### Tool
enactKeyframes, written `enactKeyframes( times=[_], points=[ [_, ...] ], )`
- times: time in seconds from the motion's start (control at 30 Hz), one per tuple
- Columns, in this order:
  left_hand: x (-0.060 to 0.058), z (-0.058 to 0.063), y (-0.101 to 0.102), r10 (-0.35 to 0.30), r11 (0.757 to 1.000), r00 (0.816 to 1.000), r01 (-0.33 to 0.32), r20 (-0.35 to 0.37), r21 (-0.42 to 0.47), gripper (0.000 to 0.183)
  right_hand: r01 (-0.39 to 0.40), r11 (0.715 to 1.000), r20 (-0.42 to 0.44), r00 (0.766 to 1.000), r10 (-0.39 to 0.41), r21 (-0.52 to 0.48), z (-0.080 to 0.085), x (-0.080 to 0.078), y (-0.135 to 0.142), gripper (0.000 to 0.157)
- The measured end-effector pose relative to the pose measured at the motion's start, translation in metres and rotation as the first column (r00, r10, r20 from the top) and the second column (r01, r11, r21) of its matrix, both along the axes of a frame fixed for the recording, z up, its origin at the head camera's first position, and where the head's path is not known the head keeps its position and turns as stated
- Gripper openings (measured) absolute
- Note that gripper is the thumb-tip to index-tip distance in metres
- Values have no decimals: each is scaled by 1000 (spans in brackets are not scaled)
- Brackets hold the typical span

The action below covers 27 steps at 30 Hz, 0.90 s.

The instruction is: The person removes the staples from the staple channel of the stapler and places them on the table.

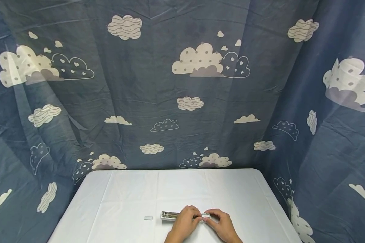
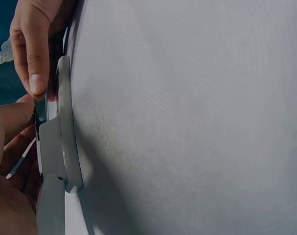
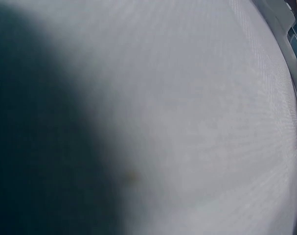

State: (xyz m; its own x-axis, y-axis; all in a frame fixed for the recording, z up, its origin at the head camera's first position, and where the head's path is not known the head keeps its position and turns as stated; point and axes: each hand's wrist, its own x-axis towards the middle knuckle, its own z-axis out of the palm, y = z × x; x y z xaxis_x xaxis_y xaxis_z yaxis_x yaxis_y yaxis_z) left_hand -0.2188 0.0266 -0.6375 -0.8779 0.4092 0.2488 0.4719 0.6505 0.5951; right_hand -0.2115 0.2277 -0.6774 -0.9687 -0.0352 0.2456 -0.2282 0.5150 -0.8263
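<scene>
A grey-white stapler (image 1: 167,216) lies sideways near the front of the white table, opened out, with the metal inside its left part showing. My left hand (image 1: 185,221) grips it around the middle, fingers bent over it and thumb toward the right hand. At its right end my right hand (image 1: 222,224) pinches the stapler between thumb and fingers, the two hands' fingertips close together. The left wrist view shows the grey stapler body (image 2: 50,147) edge-on, with the right thumb (image 2: 38,81) at its dark metal part. What lies between the fingertips is mostly hidden.
A small grey strip (image 1: 148,218), like a block of staples, lies left of the stapler. The white-covered table (image 1: 124,195) has rounded far corners. Behind and beside it hangs a dark blue curtain (image 1: 158,91) with a cloud print. The right wrist view is mostly blurred cloth.
</scene>
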Motion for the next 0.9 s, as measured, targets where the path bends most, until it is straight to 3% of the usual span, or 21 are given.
enactKeyframes(
  times=[0.23, 0.4, 0.6, 0.9],
  points=[
    [-4, 1, 2, -16, 997, 1000, 14, 25, 81, 4, 3, 1000, 28, 1000, -2, -27, -2, 0, 2, 22],
    [-5, 2, 4, 6, 987, 998, -16, 64, 161, 7, 2, 1000, 65, 998, -2, -12, -2, -1, 1, 25],
    [-7, -1, 10, 65, 981, 995, -77, 76, 177, 8, -10, 999, 78, 997, 7, 35, -2, 0, 3, 25],
    [-11, -1, 13, 60, 988, 998, -63, 27, 141, 13, -10, 999, 51, 999, 8, 41, -2, -1, 5, 24]
  ],
)
